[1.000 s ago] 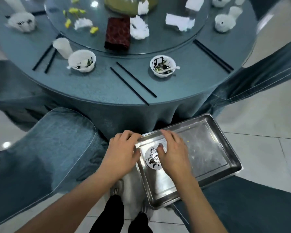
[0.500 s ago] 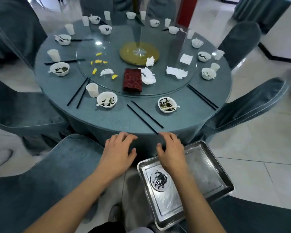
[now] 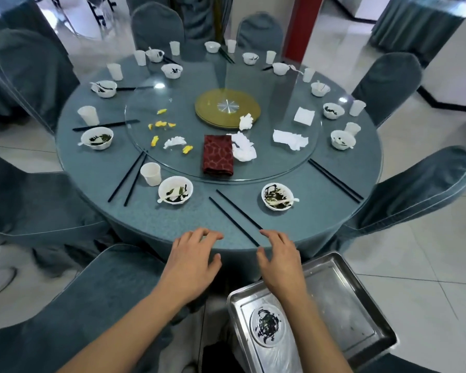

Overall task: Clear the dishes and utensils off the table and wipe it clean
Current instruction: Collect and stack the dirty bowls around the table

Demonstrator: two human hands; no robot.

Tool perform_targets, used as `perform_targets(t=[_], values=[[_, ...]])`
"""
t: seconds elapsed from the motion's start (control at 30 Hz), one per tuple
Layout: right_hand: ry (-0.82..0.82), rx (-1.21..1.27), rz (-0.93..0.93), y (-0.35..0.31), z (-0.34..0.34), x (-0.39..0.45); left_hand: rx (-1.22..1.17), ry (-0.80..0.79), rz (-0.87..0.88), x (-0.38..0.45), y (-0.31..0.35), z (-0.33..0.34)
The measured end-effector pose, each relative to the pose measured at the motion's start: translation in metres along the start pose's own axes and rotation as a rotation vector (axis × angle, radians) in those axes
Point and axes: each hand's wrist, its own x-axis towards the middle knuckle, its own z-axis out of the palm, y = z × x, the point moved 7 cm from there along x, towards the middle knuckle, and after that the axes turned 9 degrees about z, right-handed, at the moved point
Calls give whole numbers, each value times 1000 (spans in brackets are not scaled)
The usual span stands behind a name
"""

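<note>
Head view: both hands are raised at the near edge of the round tabletop (image 3: 97, 179), empty. Left hand (image 3: 191, 261) has its fingers loosely spread and slightly bent, holding nothing. Right hand (image 3: 280, 261) is likewise relaxed, fingers apart, holding nothing; its fingertips lie just beside the near end of a pair of black chopsticks (image 3: 234, 216) lying diagonally on the tabletop.

A steel tray (image 3: 361, 305) sits below the tabletop edge, under the right forearm. It carries one small white dish (image 3: 267, 325) smeared with dark sauce, lying in the tray's near-left part.

On the tabletop, nearest the person: a soiled white bowl (image 3: 277, 196) with a spoon, right of the chopsticks; a second soiled bowl (image 3: 175, 190) with a spoon, left of them; a white cup (image 3: 151, 173) just beside that second bowl; another chopstick pair (image 3: 128, 179) left of the cup. A further chopstick pair (image 3: 335, 180) lies at the right side.

A glass turntable (image 3: 145, 103) occupies the centre. On it: a folded dark red cloth (image 3: 218, 154), crumpled white napkins (image 3: 244, 148) touching the cloth's right side, yellow scraps (image 3: 162, 125), and a gold centre disc (image 3: 228, 109).

More soiled bowls and cups ring the far rim. Blue-covered chairs (image 3: 33, 63) surround the tabletop.
</note>
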Motion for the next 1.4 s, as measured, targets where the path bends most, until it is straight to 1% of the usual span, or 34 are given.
perform_targets(t=[0.13,0.3,0.4,0.5,0.63,0.77,0.9,0.97,1.03,1.1,1.2,1.33,1.4], values=[[-1,17,33,15,1,46,-4,-60,10,38,-1,17],[-40,-10,96,45,3,111,-2,-131,9,90,-1,45],[-50,-22,140,65,5,153,-8,-184,-18,119,-5,65],[-28,-51,157,79,1,188,-32,-192,-38,131,-7,77],[-9,-66,227,101,1,232,-55,-225,-46,154,-12,102],[0,-84,282,113,7,261,-73,-248,-4,188,-10,125],[-37,-59,342,124,18,269,-113,-291,-8,221,-9,152],[-29,-38,336,126,24,267,-161,-318,-46,234,-12,161],[-27,4,324,126,30,264,-265,-331,-112,246,-18,166],[-62,53,323,123,36,263,-373,-321,-173,254,-27,171],[-119,107,304,114,44,258,-535,-208,-305,255,-43,166],[-177,145,271,106,50,252,-621,-143,-486,246,-60,163],[-177,185,273,107,49,249,-705,-89,-595,239,-66,165]])
